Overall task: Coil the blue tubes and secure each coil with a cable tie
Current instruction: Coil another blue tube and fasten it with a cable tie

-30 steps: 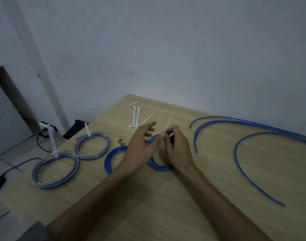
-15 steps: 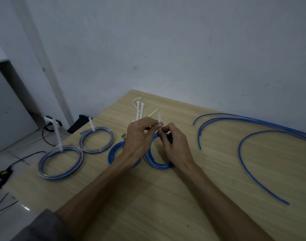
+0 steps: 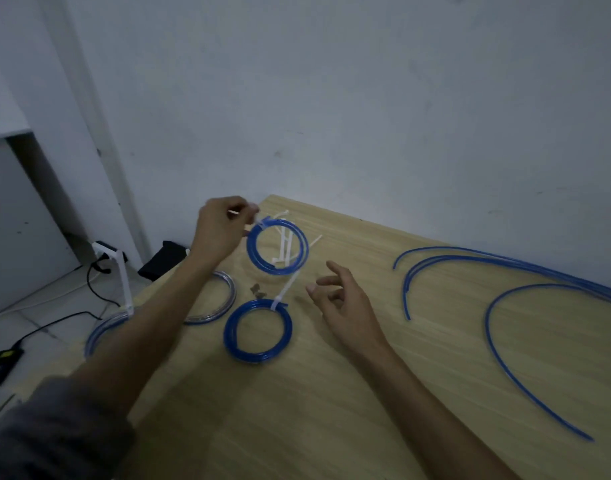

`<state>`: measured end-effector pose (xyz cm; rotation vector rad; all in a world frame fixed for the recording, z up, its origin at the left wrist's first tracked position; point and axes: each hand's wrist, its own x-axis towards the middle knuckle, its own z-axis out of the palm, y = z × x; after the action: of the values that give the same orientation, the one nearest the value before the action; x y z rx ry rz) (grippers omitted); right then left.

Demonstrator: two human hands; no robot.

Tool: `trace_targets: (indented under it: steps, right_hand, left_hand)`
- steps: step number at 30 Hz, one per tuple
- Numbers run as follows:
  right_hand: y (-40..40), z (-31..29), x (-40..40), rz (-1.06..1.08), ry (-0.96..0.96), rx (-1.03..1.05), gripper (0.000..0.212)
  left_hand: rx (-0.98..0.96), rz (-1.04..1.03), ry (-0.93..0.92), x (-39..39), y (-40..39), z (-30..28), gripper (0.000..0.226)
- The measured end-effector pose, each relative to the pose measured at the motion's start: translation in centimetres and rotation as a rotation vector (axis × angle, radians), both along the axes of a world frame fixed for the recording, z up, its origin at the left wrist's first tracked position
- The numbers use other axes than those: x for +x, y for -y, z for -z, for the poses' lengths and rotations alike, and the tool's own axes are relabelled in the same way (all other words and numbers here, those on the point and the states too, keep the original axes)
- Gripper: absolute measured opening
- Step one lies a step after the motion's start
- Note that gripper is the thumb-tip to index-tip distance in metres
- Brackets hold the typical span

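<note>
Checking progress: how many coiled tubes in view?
4. One hangs from the left hand: lifted coil. Tied coil on table centre. Two paler coils partly behind the left arm.

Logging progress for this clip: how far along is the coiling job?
Done: three tied coils lie on the table, including one in front. In hand: the left hand holds a fourth coil by its tie. Left: uncoiled blue tubes at right.
</note>
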<state>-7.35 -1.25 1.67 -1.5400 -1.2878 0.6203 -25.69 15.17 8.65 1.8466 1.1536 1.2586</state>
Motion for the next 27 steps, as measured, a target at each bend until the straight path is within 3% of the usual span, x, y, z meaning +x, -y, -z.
trace_targets:
  steps: [5, 11, 14, 18, 27]
  right_hand:
    - [0.2, 0.3, 0.1, 0.009, 0.017, -0.021, 0.053]
    - [0.5, 0.2, 0.0, 0.017, 0.047, -0.036, 0.042]
    - [0.6, 0.2, 0.0, 0.019, 0.050, -0.041, 0.040]
    - [0.7, 0.2, 0.2, 0.007, 0.056, -0.045, 0.036]
    - [1.7, -0.4, 2.1, 0.063, 0.087, -0.007, 0.023]
  left_hand:
    - [-0.089, -0.118, -0.112, -3.4, -5.6, 1.2, 0.016]
    - [-0.231, -0.188, -0.234, -4.3, -6.8, 2.6, 0.025]
    - [-0.232, -0.210, -0.387, -4.2, -6.4, 2.6, 0.024]
    - [-0.194, -0.267, -0.402, -3.6, -5.1, 2.2, 0.029]
    - [-0.045, -0.006, -0.486, 1.1, -0.2, 1.4, 0.017]
